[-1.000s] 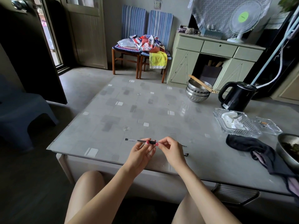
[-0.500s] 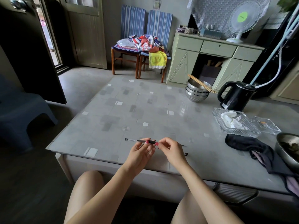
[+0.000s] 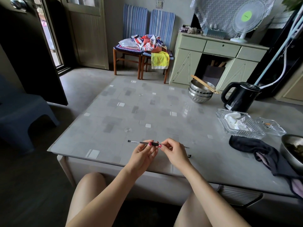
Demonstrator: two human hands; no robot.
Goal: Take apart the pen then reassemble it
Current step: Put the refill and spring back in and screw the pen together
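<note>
A thin clear pen barrel (image 3: 139, 142) with a black end plug and black grip section is held level above the near edge of the grey table (image 3: 147, 112). My left hand (image 3: 142, 154) pinches the black grip from below. My right hand (image 3: 173, 151) pinches the barrel's right end, where the tip is hidden by my fingers. A thin dark refill (image 3: 186, 146) lies on the table just right of my right hand. A small black part (image 3: 189, 155) sits by the table's front edge.
A dark cloth (image 3: 255, 149) lies at the right, with a metal bowl (image 3: 291, 149) beyond it. Two glass dishes (image 3: 239, 123), a black kettle (image 3: 239, 97) and stacked steel bowls with chopsticks (image 3: 200, 93) stand at the back right. A blue plastic stool (image 3: 24, 112) is left of the table.
</note>
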